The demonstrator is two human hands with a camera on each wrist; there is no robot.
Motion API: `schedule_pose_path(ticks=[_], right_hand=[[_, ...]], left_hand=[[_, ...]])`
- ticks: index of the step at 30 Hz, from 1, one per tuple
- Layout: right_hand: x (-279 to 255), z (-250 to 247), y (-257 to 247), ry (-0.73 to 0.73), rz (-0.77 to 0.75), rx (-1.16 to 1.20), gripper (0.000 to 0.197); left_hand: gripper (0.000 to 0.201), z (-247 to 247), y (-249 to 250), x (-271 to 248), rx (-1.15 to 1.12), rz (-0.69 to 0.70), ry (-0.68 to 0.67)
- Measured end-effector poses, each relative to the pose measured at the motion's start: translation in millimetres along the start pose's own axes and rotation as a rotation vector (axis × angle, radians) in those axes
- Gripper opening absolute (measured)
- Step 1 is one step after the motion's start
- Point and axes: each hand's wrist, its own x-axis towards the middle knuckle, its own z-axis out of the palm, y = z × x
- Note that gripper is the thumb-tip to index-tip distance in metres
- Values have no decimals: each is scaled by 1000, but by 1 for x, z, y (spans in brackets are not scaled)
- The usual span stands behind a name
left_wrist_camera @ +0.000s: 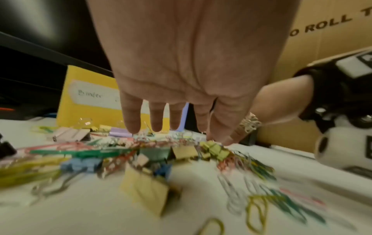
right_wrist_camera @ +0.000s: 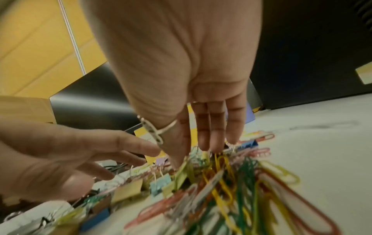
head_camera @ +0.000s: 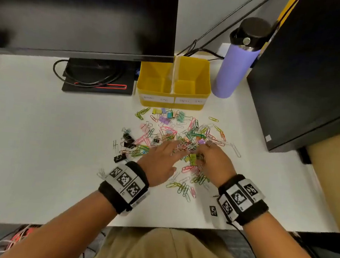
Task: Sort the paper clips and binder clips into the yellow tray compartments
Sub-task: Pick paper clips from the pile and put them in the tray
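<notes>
A mixed pile of coloured paper clips (head_camera: 182,188) and binder clips (head_camera: 128,139) lies spread on the white desk in front of the yellow tray (head_camera: 187,106). The tray has two labelled compartments, and both look empty. My left hand (head_camera: 175,150) reaches into the middle of the pile, its straight fingers (left_wrist_camera: 130,124) pointing down onto the clips. My right hand (head_camera: 202,152) is close beside it, with its fingers (right_wrist_camera: 215,136) extended and touching the pile. A yellow binder clip (head_camera: 192,157) lies between the two hands. Neither hand plainly holds a clip.
A purple bottle (head_camera: 235,70) stands right of the tray. A black computer case (head_camera: 313,75) fills the right side, with a cardboard box (head_camera: 335,174) beside it. A monitor (head_camera: 82,14) overhangs the tray's back, above its base (head_camera: 99,77) and cables. The desk's front edge (head_camera: 177,226) is near.
</notes>
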Motion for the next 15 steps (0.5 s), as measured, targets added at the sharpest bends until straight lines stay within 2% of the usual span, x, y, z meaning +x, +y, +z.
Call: schedule_pose_path(ticks=[1,4,7,9,10,12,15], right_hand=[[1,3,-1,-5,17,-16,24],[1,7,-1,11,13,25,26],[0,11,5,26,-45,210,29],[-4,7,7,23,-84,329,29],[-7,3,10,24,-85,372,27],[-13,-9,17,48,-64,416,20],[-12,-27,42,175,-28,392,14]], left_hand=[[60,4,3,0,67,-8,-43],[60,19,1,-3,197,-26,-63],[67,28,-10,-10,257,-4,-11],[71,26,-19,-17,298,-53,-14],[67,26,-23,-21,316,-84,-8],[62,27,-34,-28,301,-133,-16],[67,28,-49,-34,194,-193,1]])
